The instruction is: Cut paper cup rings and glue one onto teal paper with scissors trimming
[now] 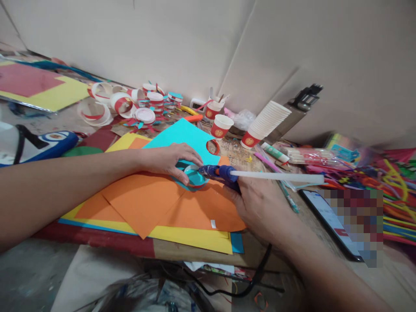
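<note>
Across our cluttered brown counter (pixel 182 254), our right hand (pixel 256 201) grips a dark-blue plastic glue gun (pixel 217 172), nozzle at the shallow, round, turquoise-lined paper piece (pixel 194 177) our left hand (pixel 177 161) clasps over orange paper (pixel 143 203); one wobble could smear glue onto our fingers!

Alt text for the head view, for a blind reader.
A person's right hand holds a blue glue gun, its white glue stick jutting behind, over a shallow round turquoise-lined piece steadied by the left hand. Orange paper and turquoise paper lie beneath; beyond is a stack of paper cups.
</note>
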`<state>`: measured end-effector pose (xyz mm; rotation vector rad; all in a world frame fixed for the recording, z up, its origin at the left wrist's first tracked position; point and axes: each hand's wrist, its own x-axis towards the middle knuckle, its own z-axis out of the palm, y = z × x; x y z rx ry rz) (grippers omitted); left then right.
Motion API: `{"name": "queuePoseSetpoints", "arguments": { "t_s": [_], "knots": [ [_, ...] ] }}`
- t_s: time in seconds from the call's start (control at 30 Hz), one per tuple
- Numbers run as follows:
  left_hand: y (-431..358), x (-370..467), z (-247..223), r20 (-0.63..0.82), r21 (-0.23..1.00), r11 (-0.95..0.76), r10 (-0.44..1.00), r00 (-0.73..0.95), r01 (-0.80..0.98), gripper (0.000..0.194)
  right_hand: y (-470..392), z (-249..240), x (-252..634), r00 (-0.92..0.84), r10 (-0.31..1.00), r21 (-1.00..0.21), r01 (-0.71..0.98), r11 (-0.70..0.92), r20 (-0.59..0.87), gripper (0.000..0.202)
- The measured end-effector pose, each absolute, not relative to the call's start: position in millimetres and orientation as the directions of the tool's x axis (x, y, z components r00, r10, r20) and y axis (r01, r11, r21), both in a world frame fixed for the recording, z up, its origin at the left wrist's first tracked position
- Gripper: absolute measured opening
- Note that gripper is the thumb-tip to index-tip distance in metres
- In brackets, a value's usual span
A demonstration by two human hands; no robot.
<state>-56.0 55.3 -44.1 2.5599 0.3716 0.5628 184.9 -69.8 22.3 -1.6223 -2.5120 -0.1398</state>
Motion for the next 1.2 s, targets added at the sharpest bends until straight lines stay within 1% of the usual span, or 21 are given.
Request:
{"name": "queuePoseSetpoints", "arguments": {
  "t_s": [0.13, 0.3, 0.43, 0.6, 0.77, 0.87, 1.0, 1.2],
  "knots": [
    [54.9, -56.4, -44.5, 0.310, 0.515, -0.840, 0.367, 0.877, 0.170, 0.058, -70.0, 20.4, 182.5, -0.379, 0.910, -0.002, 0.923, 0.385, 0.168, 0.023],
    [53.3, -56.4, -44.0, 0.296, 0.526, -0.828, 0.393, 0.871, 0.196, 0.056, -67.3, 14.3, 178.5, -0.374, 0.913, -0.100, 0.914, 0.393, 0.163, 0.019],
    [53.2, -56.0, -43.7, 0.301, 0.519, -0.832, 0.392, 0.869, 0.195, 0.056, -65.0, 11.8, 177.6, -0.367, 0.921, -0.127, 0.915, 0.383, 0.128, 0.017],
    [55.7, -56.1, -45.9, 0.334, 0.499, -0.851, 0.365, 0.869, 0.166, 0.058, -65.7, 13.2, 178.7, -0.406, 0.900, -0.209, 0.877, 0.433, 0.159, 0.015],
    [57.1, -56.6, -48.0, 0.332, 0.503, -0.849, 0.364, 0.870, 0.164, 0.060, -66.3, 16.0, 182.1, -0.387, 0.914, -0.283, 0.870, 0.405, 0.119, 0.017],
    [56.7, -56.7, -48.1, 0.324, 0.512, -0.840, 0.382, 0.865, 0.179, 0.059, -67.0, 18.1, 185.1, -0.333, 0.934, -0.255, 0.899, 0.356, 0.127, 0.021],
    [56.2, -56.4, -46.8, 0.315, 0.512, -0.840, 0.380, 0.870, 0.182, 0.059, -68.5, 21.0, 185.9, -0.244, 0.964, -0.145, 0.955, 0.257, 0.102, 0.023],
    [55.4, -55.7, -44.5, 0.303, 0.518, -0.835, 0.385, 0.872, 0.188, 0.057, -68.5, 20.9, 178.6, -0.305, 0.949, -0.092, 0.946, 0.311, 0.077, 0.025]
  ]
}}
